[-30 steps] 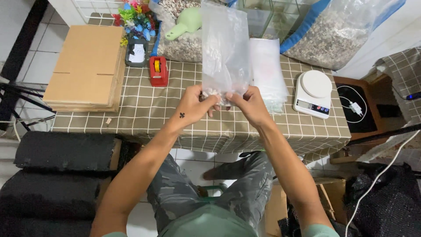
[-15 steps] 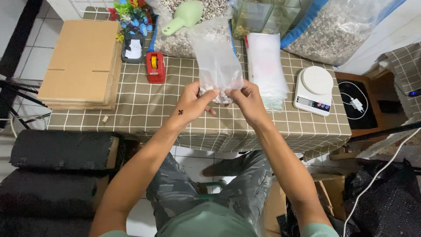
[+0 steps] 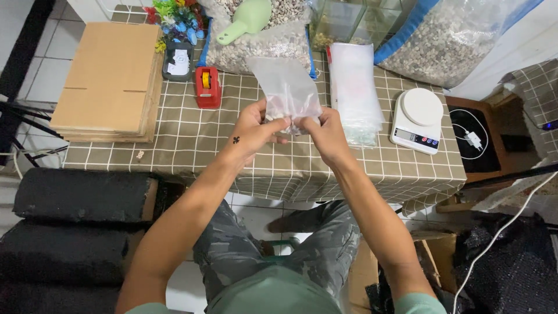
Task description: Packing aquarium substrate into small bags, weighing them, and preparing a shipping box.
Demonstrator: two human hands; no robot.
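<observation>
A: Clear plastic film, thin and crinkled: the bag (image 3: 285, 87) stands upright above the checked cloth table (image 3: 192, 139). Who holds it?

B: Head view: left hand (image 3: 254, 131) and right hand (image 3: 326, 135), each grip pinched tight on the bag's lower edge. A white round-topped scale (image 3: 417, 120) sits just right.
</observation>
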